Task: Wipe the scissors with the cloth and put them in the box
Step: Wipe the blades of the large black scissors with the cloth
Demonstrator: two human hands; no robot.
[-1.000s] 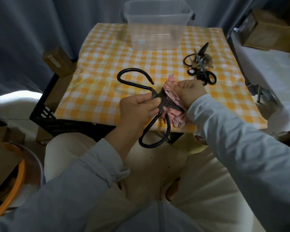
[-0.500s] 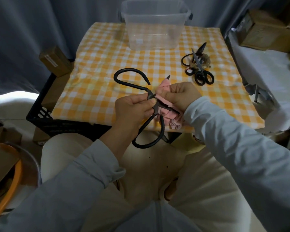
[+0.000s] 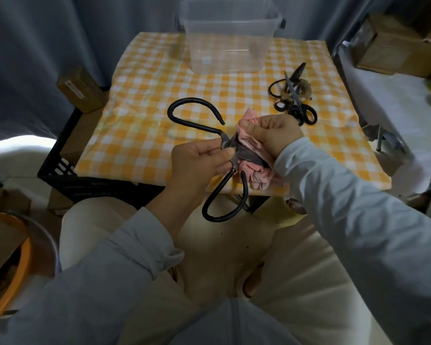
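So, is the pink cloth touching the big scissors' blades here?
Touching. The head view shows the right hand gripping the pink cloth wrapped against the dark blade of the big scissors, no gap between.

**A:** Was there a free way from the near edge to the clear box (image 3: 224,56)?

**B:** Yes. The middle of the checked table (image 3: 144,125) lay bare up to the box, which stood open on top at the far edge.

**A:** What stood in the way?

**B:** Over the near edge the left hand (image 3: 197,163) pinched the big scissors (image 3: 225,142) and the right hand (image 3: 274,134) gripped the pink cloth (image 3: 259,180) round the blades. One handle loop reached far-left above the table. On the right lay a heap of black scissors (image 3: 295,103), apart from the box.

**A:** And the left?

**B:** The left part was free. Beside that edge stood a black crate (image 3: 57,168) and a brown carton (image 3: 79,89).
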